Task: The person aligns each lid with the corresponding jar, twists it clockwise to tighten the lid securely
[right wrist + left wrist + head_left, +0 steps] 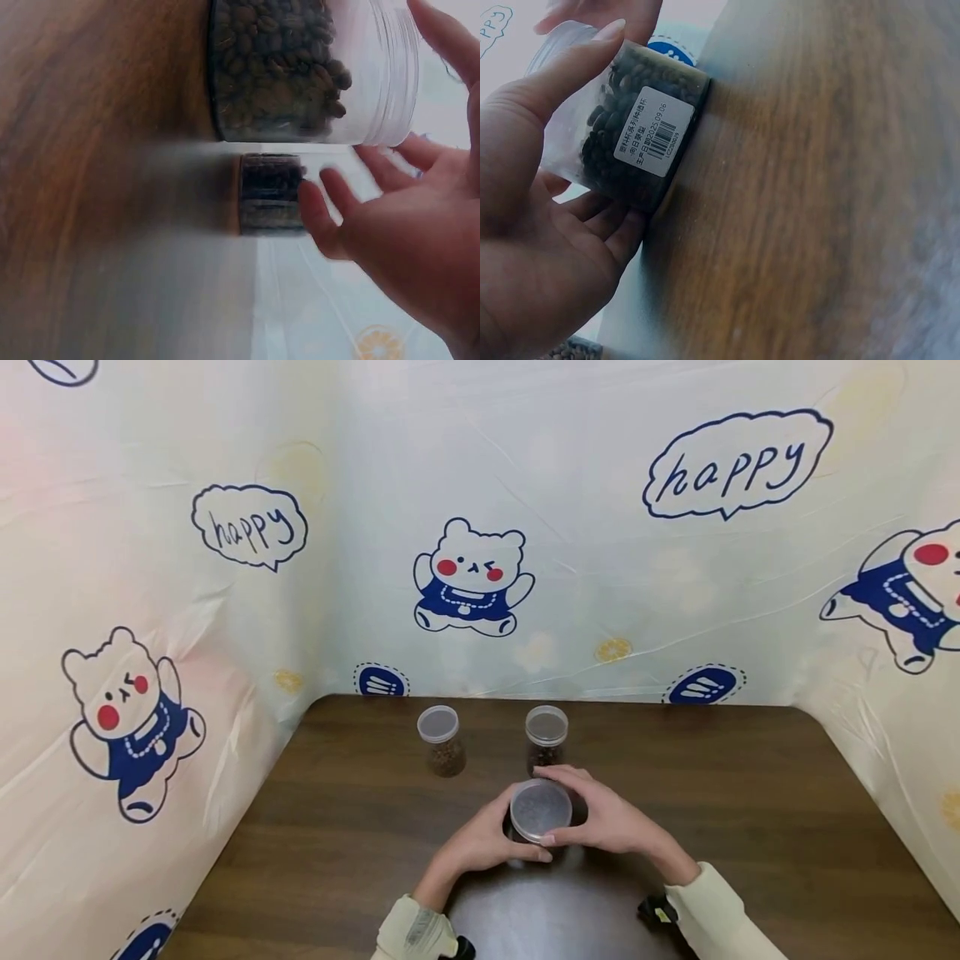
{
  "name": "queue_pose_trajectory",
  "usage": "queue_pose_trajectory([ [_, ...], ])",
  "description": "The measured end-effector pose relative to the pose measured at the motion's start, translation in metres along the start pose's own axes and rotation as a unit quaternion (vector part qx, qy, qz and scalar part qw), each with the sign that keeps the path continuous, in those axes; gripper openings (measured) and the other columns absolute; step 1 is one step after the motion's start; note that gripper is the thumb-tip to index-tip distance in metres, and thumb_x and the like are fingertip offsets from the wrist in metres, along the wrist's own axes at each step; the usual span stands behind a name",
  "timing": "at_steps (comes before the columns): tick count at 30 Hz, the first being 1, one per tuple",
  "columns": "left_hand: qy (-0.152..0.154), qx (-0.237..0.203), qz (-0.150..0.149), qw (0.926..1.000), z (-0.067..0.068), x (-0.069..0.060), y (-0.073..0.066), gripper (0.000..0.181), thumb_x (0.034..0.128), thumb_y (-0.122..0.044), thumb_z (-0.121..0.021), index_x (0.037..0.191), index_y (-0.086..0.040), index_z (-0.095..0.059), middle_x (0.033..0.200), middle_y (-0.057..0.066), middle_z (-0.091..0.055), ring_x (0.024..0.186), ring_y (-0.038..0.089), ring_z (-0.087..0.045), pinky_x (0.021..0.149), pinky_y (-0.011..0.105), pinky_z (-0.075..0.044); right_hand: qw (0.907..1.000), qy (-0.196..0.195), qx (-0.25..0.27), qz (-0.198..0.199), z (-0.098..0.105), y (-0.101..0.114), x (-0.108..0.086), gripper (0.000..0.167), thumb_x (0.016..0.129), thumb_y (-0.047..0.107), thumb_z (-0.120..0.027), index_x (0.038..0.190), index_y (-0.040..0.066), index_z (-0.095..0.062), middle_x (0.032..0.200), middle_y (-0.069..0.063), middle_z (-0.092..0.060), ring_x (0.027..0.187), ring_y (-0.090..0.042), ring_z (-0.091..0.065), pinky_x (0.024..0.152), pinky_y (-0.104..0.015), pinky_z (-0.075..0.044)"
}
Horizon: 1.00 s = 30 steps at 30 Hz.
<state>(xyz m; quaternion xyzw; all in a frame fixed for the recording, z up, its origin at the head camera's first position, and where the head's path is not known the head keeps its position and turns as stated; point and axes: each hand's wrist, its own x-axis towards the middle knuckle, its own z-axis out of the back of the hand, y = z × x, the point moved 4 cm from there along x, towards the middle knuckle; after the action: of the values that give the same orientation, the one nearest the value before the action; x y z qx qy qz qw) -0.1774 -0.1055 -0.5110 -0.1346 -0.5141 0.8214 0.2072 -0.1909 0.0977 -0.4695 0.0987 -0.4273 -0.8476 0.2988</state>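
Note:
A clear plastic jar [541, 811] of dark brown beans stands on the table in front of me, capped with a translucent lid [396, 71]. My left hand [483, 837] grips its body, thumb on the near side and fingers behind. In the left wrist view, a white barcode label [654, 131] shows on the jar's side beside the left thumb. My right hand [611, 817] holds the rim of the lid from the right, thumb in front and index finger at the back; its other fingers are spread in the right wrist view.
Behind the held jar stand two smaller lidded jars: one with light brown contents [444, 745] at the left, one with dark contents [545, 737] close behind my right fingertips. A printed cloth [585, 610] hangs around the brown table [337, 827].

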Motion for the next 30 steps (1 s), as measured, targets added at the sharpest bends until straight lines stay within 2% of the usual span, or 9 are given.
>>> queue_pose_trajectory([
  [3,0.003,-0.002,0.003,1.0,-0.001,-0.001,0.0,0.093,0.0767,-0.041,-0.095,0.154,-0.034,-0.043,0.146,-0.008,-0.06,0.13,0.013,-0.06,0.112,0.033,-0.047,0.9999,0.01,0.009,-0.002,0.0,-0.003,0.0,0.083,0.082,0.053,-0.088,0.154,0.034,-0.051,0.154,0.0,-0.054,0.135,-0.024,-0.053,0.108,-0.056,-0.047],
  [7,0.001,-0.007,0.005,1.0,0.0,0.001,0.001,0.093,0.0774,-0.04,-0.095,0.154,-0.037,-0.042,0.147,-0.009,-0.06,0.131,0.013,-0.06,0.112,0.034,-0.046,0.9983,-0.039,-0.04,-0.019,-0.003,0.006,0.001,0.084,0.078,0.055,-0.09,0.147,0.021,-0.058,0.142,0.0,-0.062,0.124,-0.02,-0.057,0.101,-0.046,-0.052],
  [11,0.004,-0.014,0.005,0.9999,0.001,0.002,0.002,0.093,0.0776,-0.037,-0.095,0.154,-0.039,-0.042,0.146,-0.009,-0.06,0.13,0.014,-0.06,0.112,0.033,-0.046,0.9864,-0.102,-0.106,-0.073,-0.011,0.022,0.0,0.084,0.072,0.065,-0.09,0.129,0.009,-0.063,0.118,-0.002,-0.067,0.103,-0.016,-0.06,0.085,-0.035,-0.054],
  [16,0.009,-0.016,0.005,0.9998,0.002,0.002,0.003,0.092,0.0782,-0.031,-0.095,0.153,-0.039,-0.043,0.144,-0.008,-0.061,0.128,0.015,-0.06,0.11,0.032,-0.047,0.9671,-0.138,-0.167,-0.134,-0.022,0.032,-0.002,0.083,0.07,0.077,-0.083,0.108,0.009,-0.057,0.09,-0.001,-0.059,0.078,-0.013,-0.054,0.068,-0.03,-0.046],
  [19,0.011,-0.007,0.004,0.9999,0.002,0.001,0.002,0.091,0.0796,-0.033,-0.094,0.154,-0.038,-0.042,0.146,-0.008,-0.06,0.131,0.016,-0.06,0.111,0.034,-0.047,0.9657,-0.133,-0.177,-0.136,-0.021,0.032,-0.004,0.09,0.071,0.076,-0.084,0.12,0.006,-0.058,0.101,-0.005,-0.063,0.084,-0.016,-0.06,0.072,-0.034,-0.051],
  [21,0.01,-0.003,0.003,0.9999,0.001,0.001,0.002,0.091,0.0802,-0.035,-0.094,0.155,-0.038,-0.041,0.147,-0.009,-0.06,0.132,0.015,-0.059,0.113,0.036,-0.046,0.9726,-0.115,-0.155,-0.129,-0.018,0.031,-0.005,0.101,0.071,0.074,-0.085,0.136,0.003,-0.055,0.119,-0.011,-0.065,0.099,-0.023,-0.066,0.081,-0.041,-0.055],
  [24,0.007,-0.002,0.003,1.0,0.0,0.0,0.002,0.091,0.0794,-0.04,-0.094,0.154,-0.041,-0.041,0.146,-0.012,-0.06,0.132,0.013,-0.059,0.114,0.036,-0.046,0.9855,-0.08,-0.102,-0.109,-0.011,0.026,-0.005,0.114,0.075,0.068,-0.086,0.156,0.003,-0.041,0.145,-0.018,-0.056,0.125,-0.03,-0.062,0.1,-0.05,-0.054],
  [26,0.004,-0.006,0.005,1.0,-0.001,0.0,0.002,0.092,0.0778,-0.04,-0.095,0.153,-0.042,-0.042,0.144,-0.014,-0.06,0.132,0.011,-0.059,0.115,0.034,-0.045,0.9929,-0.058,-0.069,-0.078,-0.006,0.023,-0.005,0.112,0.077,0.064,-0.087,0.16,0.008,-0.037,0.153,-0.015,-0.052,0.135,-0.03,-0.057,0.106,-0.051,-0.051],
  [30,0.003,-0.007,0.008,0.9999,-0.002,-0.001,0.001,0.091,0.0762,-0.042,-0.095,0.151,-0.042,-0.044,0.143,-0.014,-0.062,0.129,0.009,-0.06,0.113,0.032,-0.046,0.9987,-0.025,-0.043,-0.005,0.004,0.019,-0.007,0.096,0.082,0.052,-0.088,0.16,0.023,-0.042,0.155,-0.005,-0.051,0.137,-0.024,-0.053,0.107,-0.049,-0.05],
])
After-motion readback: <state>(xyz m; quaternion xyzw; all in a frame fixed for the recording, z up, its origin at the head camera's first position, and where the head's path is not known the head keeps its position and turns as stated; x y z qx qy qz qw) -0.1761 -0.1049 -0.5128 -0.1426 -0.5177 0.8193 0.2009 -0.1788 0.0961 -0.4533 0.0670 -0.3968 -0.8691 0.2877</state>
